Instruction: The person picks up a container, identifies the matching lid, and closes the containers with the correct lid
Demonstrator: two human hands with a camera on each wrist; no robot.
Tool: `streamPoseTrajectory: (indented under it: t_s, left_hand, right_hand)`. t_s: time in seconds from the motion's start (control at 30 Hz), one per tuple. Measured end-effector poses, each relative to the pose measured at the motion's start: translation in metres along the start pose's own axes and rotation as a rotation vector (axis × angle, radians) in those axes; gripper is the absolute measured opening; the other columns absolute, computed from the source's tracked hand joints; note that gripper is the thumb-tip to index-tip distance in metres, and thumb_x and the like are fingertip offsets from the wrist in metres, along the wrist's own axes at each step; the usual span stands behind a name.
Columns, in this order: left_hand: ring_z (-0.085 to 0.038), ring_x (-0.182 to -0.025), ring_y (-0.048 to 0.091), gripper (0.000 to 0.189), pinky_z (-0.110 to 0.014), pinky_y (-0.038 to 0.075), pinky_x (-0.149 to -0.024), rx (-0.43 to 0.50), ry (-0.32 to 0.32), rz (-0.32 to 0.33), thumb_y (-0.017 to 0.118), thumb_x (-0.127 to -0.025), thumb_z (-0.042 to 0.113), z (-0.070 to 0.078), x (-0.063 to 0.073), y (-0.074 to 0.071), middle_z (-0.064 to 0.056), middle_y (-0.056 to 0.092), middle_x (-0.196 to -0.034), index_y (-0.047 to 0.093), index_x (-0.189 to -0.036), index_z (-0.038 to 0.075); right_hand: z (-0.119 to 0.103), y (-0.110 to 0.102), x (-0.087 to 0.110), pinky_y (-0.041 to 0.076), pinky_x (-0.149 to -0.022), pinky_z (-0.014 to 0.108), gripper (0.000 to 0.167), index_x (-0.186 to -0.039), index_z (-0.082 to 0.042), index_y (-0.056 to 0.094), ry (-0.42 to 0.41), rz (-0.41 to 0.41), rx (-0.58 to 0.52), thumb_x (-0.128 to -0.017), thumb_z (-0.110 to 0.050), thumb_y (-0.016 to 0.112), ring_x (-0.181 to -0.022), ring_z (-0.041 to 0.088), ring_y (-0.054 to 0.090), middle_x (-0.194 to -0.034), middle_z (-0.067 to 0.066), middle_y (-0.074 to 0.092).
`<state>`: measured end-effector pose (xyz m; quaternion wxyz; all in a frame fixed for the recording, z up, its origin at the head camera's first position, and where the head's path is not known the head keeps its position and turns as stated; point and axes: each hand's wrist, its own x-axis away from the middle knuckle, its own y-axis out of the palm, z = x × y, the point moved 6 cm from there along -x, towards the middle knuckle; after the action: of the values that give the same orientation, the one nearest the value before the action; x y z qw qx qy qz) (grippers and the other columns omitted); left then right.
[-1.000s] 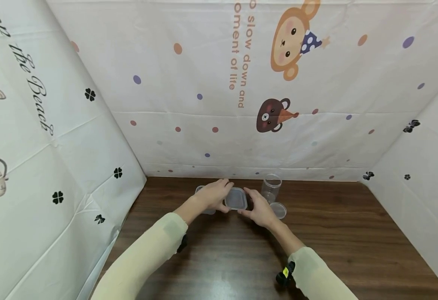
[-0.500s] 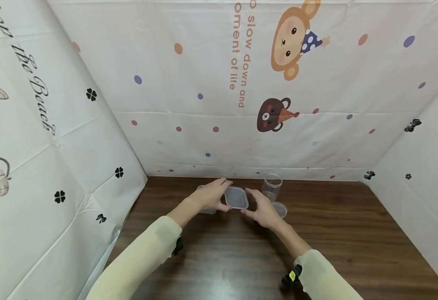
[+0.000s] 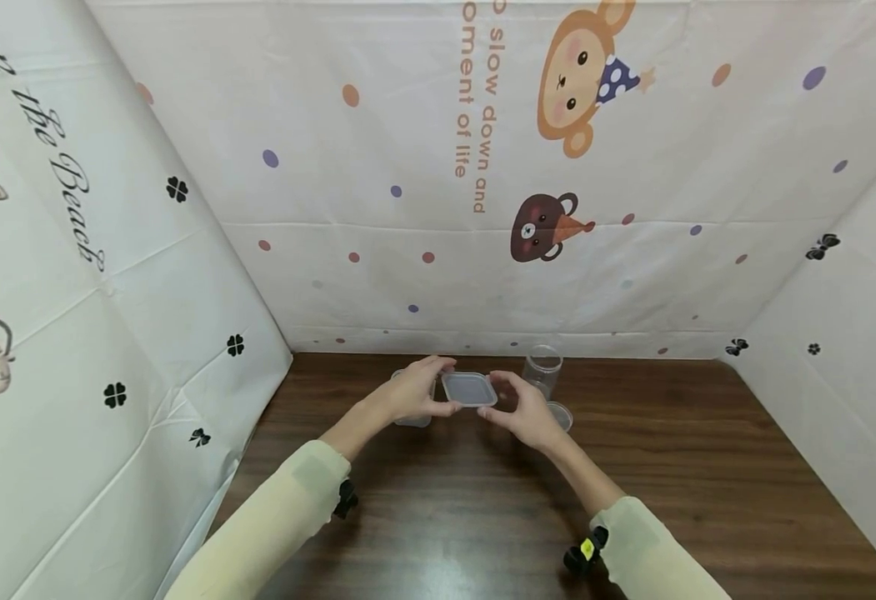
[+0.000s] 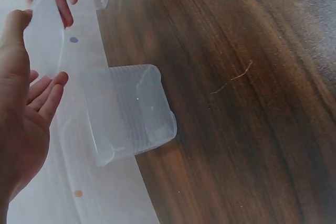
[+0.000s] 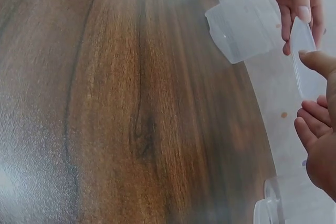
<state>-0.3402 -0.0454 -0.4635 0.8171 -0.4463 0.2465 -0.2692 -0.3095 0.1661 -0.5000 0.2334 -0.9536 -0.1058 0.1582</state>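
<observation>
two hands (image 3: 412, 392) (image 3: 530, 418) on apparently one lid (image 3: 469, 389)

The brown wood-grain desk (image 3: 438, 517) is carrying, along its far side, a clear tub (image 4: 139, 111) at left and, farther right, a clear jar (image 3: 543, 365) with a round lid (image 3: 561, 416) lying nearer.

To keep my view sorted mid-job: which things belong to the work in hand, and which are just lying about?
In the job:
square lid, held by left hand and right hand
square tub, probably its match

Lying about, it seems:
jar
round lid
</observation>
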Motion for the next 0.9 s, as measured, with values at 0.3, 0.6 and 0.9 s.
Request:
streamPoseTrajectory:
  t_s: [0.3, 0.6, 0.9]
  left_hand:
    - [-0.021, -0.127, 0.063, 0.073, -0.039, 0.053, -0.106, 0.109, -0.050, 0.047, 0.075, -0.097, 0.049, -0.005, 0.004, 0.001, -0.008, 0.065, -0.140, 0.052, -0.150, 0.005]
    - [-0.027, -0.125, 0.063, 0.062, -0.042, 0.054, -0.104, 0.166, -0.104, 0.101, 0.066, -0.102, 0.054, -0.008, 0.014, 0.005, -0.005, 0.062, -0.138, 0.058, -0.143, 0.009]
    - [-0.025, -0.121, 0.064, 0.055, -0.053, 0.054, -0.104, 0.273, -0.120, 0.151, 0.063, -0.103, 0.056, -0.008, 0.017, 0.008, -0.004, 0.064, -0.131, 0.062, -0.136, 0.012]
  right_hand:
    - [-0.004, -0.003, 0.000, 0.054, -0.103, 0.054, 0.049, -0.135, -0.001, 0.064, -0.048, 0.062, 0.029, -0.092, -0.013, 0.085, -0.121, 0.033, 0.067, -0.129, 0.014, 0.071]
    - [-0.011, -0.006, -0.002, 0.060, -0.096, 0.045, 0.032, -0.125, 0.001, 0.069, -0.069, 0.136, 0.045, -0.095, -0.003, 0.079, -0.113, 0.029, 0.071, -0.122, 0.012, 0.074]
    - [-0.011, -0.009, -0.003, 0.062, -0.088, 0.038, 0.020, -0.113, -0.004, 0.075, -0.106, 0.234, 0.060, -0.094, -0.001, 0.079, -0.103, 0.025, 0.075, -0.112, 0.008, 0.077]
